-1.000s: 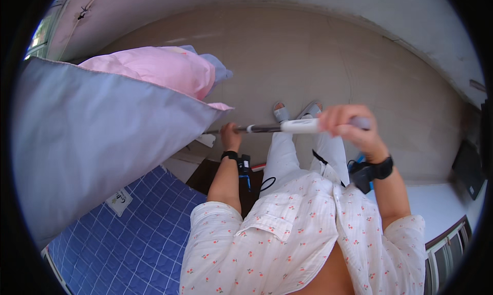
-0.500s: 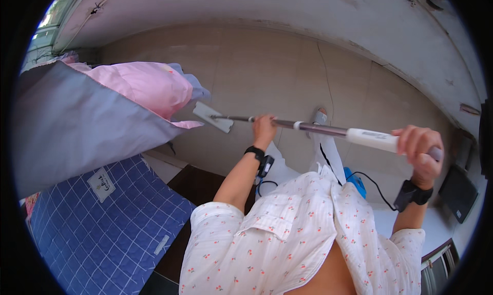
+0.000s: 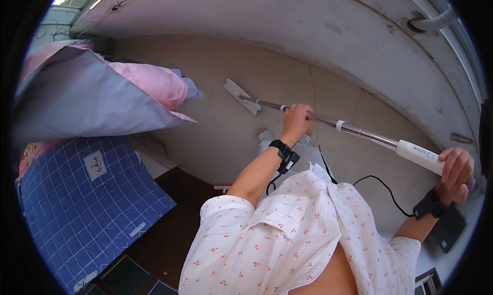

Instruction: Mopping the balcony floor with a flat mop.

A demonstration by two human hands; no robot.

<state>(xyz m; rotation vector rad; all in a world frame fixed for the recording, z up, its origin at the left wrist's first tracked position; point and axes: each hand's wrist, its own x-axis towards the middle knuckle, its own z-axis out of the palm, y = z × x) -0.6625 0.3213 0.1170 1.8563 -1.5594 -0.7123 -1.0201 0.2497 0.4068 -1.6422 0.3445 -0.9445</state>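
I hold a long flat mop across the view. Its grey rectangular head (image 3: 242,96) lies on the beige tiled floor (image 3: 221,135) ahead of my feet. My left hand (image 3: 297,118) grips the metal pole (image 3: 359,133) about a third of the way up from the head. My right hand (image 3: 455,167) grips the white handle (image 3: 420,156) at the far right. Both wrists wear black bands. My white flower-print shirt (image 3: 287,238) fills the lower middle.
A grey and pink pillow (image 3: 102,97) hangs at the left, above a blue checked mattress cover (image 3: 87,192). A black cable (image 3: 380,184) trails over the floor by my right side. A pale wall with a pipe (image 3: 436,20) curves along the top.
The mop head has slid farther out over the floor, away from my feet. My right hand has swung out to the right with the handle, and my left arm has stretched forward.
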